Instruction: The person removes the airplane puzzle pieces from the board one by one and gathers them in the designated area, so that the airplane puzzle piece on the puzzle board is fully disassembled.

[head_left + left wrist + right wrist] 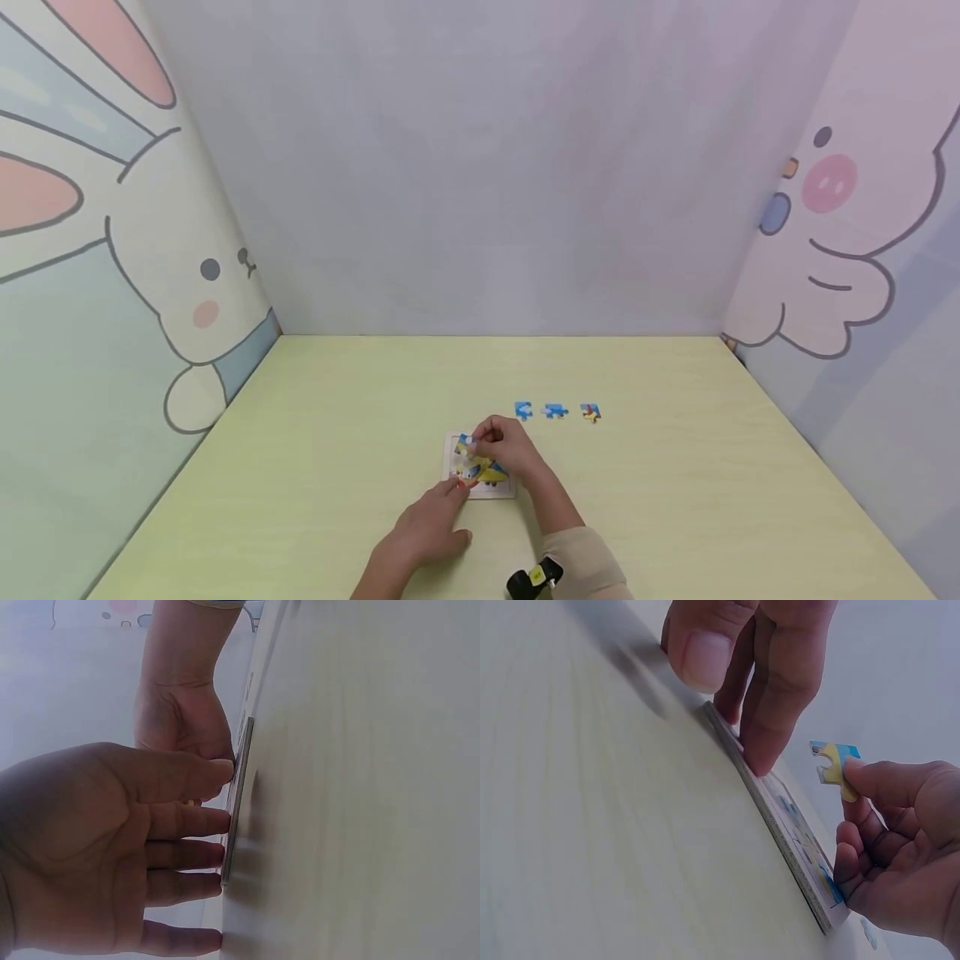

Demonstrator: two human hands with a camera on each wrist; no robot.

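Note:
A small jigsaw puzzle board with a pale frame lies on the table, partly filled with yellow, blue and red picture pieces. My right hand is over the board's upper part, pinching a yellow and blue jigsaw piece between thumb and finger. In the right wrist view that piece is held up off the board. My left hand rests its extended fingertips on the board's near left edge, thumb apart from the fingers. The two hands hide part of the picture.
Three loose jigsaw pieces lie in a row beyond the board: a blue one, another blue one, and a multicoloured one. Curtains with cartoon animals stand around the table.

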